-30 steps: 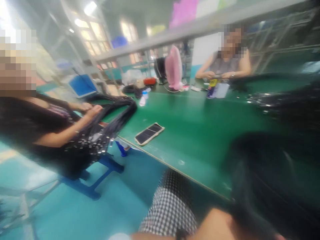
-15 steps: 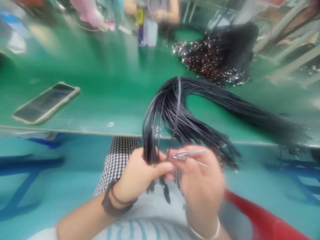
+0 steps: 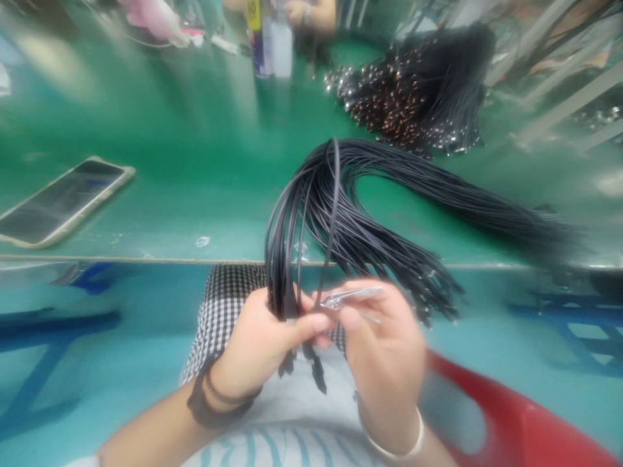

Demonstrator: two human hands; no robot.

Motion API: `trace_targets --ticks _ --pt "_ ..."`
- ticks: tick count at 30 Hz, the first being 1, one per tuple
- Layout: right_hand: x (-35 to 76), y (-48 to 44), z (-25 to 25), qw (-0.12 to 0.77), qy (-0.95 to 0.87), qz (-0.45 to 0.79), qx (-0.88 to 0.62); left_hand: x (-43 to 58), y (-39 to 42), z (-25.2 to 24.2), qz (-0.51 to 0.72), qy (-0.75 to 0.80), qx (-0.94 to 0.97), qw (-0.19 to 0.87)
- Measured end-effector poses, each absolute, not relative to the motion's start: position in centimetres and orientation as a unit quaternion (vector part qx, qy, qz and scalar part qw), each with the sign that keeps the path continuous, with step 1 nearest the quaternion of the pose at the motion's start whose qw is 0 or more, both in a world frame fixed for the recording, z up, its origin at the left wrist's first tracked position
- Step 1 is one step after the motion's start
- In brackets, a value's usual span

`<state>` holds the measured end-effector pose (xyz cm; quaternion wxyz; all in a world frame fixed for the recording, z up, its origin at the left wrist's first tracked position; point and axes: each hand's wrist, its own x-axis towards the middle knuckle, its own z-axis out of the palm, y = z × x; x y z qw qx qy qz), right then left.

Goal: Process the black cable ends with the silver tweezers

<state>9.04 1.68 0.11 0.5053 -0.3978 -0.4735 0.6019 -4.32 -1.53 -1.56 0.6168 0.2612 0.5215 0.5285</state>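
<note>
Over the table's front edge hangs a bundle of thin black cables, their lower ends in front of my lap. My left hand is closed round several of these strands, and dark connector ends stick out below its fingers. A slim shiny metal tool, seemingly tweezers, lies in the closed fingers of my right hand. Its left end meets a single cable beside my left thumb. The exact contact is blurred and partly covered by fingers.
A phone lies on the green table at left. Farther back are a larger cable pile, a bottle and another person's arm. A red chair is at my right.
The view has shifted slightly, so the table things appear a little farther left and higher. Both hands keep their hold, with the metal tool still at the single cable.
</note>
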Motion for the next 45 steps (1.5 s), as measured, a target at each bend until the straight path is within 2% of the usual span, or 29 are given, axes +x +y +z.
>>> trace_targets --ticks 11,16,20,25,28,34,45 --pt "8.8 2.2 -0.3 0.511 -0.457 0.577 -0.444 -4.3 -1.7 -1.4 0.502 0.542 0.255 0.623" --pt "9.2 2.4 -0.9 0.51 -0.402 0.679 -0.342 -4.2 -1.5 -1.3 0.498 0.547 0.274 0.616" --pt "9.5 2.7 -0.3 0.498 -0.431 0.69 -0.3 -4.2 -1.7 -1.2 0.509 0.538 0.276 0.613" --pt "9.5 2.9 -0.1 0.516 -0.439 0.654 -0.335 -4.1 -1.9 -1.4 0.527 0.516 0.222 0.637" --pt "9.3 2.8 -0.3 0.506 -0.423 0.673 -0.336 -4.0 -1.7 -1.4 0.543 0.493 0.2 0.649" --pt "9.2 2.8 -0.5 0.489 -0.381 0.703 -0.347 -3.9 -1.5 -1.5 0.557 0.427 0.204 0.683" --pt "8.6 2.3 -0.1 0.489 -0.343 0.708 -0.377 -4.1 -1.5 -1.9 0.556 0.418 0.237 0.678"
